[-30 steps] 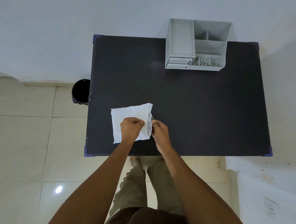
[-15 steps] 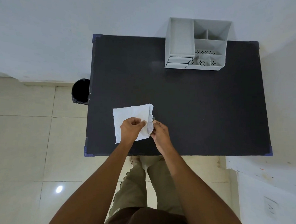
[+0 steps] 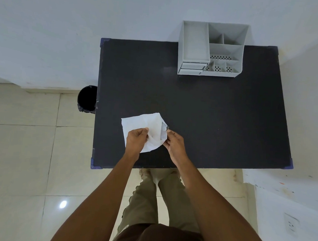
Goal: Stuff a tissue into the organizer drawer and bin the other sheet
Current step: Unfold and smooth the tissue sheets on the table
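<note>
We are pinching the white tissue (image 3: 144,126) with both hands on the black table (image 3: 209,113), well in front of the grey organizer (image 3: 212,49). Our left hand (image 3: 136,140) is clenching its near middle, our right hand (image 3: 174,143) is gripping its right edge; most of the sheet is lying beyond our fingers. The black bin (image 3: 87,98) is standing left of the table.

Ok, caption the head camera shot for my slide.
Both hands, left and right, pinch tissue on black table.
</note>
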